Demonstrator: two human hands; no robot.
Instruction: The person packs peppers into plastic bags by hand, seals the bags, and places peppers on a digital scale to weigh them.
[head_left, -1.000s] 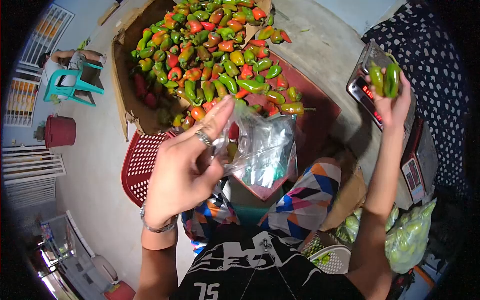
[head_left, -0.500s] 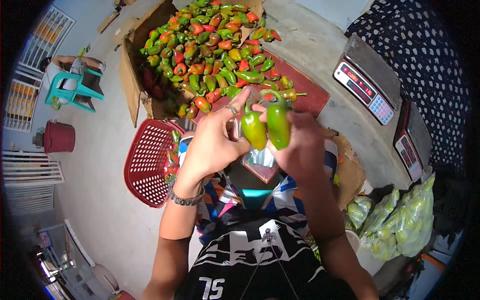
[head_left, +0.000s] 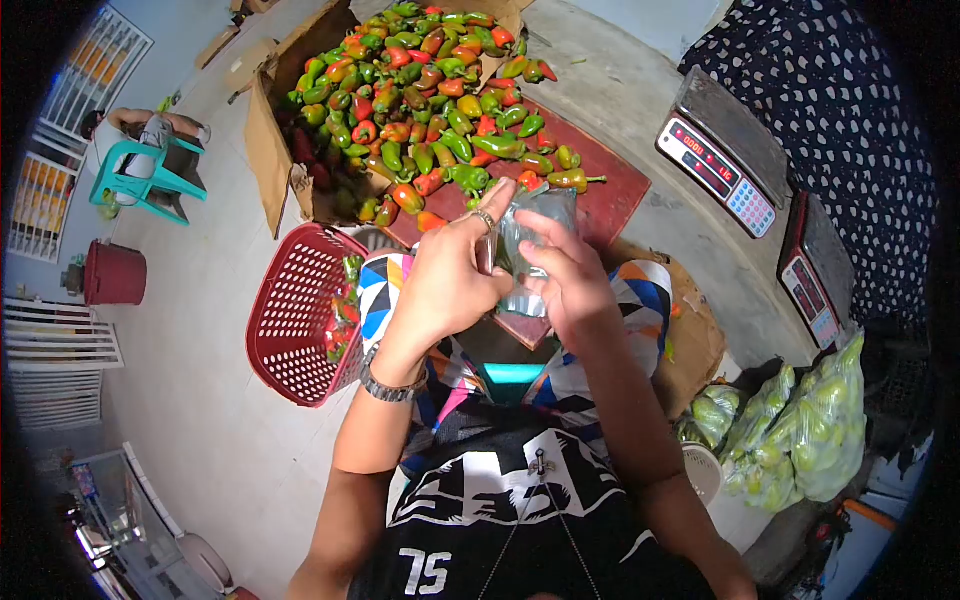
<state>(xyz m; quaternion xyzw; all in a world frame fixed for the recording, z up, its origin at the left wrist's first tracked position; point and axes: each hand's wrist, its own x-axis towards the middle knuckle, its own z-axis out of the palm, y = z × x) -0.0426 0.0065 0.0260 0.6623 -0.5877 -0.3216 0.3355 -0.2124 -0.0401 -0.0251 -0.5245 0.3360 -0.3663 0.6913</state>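
A clear plastic bag (head_left: 522, 262) is between my two hands, above the front of the red table. My left hand (head_left: 458, 268) is closed on its left side, index finger stretched along the rim. On the bag's right side, my right hand (head_left: 572, 285) has its fingers partly bent and gripping the film; its thumb is hard to see. No pepper shows in either hand, and glare hides what the bag may contain. Just beyond my hands, red and green peppers (head_left: 430, 155) spread from an open cardboard box (head_left: 268, 165) onto the red tabletop (head_left: 610, 190).
A red perforated basket (head_left: 290, 320) with bagged peppers stands left of my legs. Two digital scales (head_left: 725, 170) (head_left: 815, 285) are to the right. Bags of green produce (head_left: 815, 430) sit lower right. A person is near a teal chair (head_left: 135, 165) at far left.
The two green peppers have left my right hand, and that hand is now on the plastic bag. My left hand stays at the bag. The view has shifted slightly.
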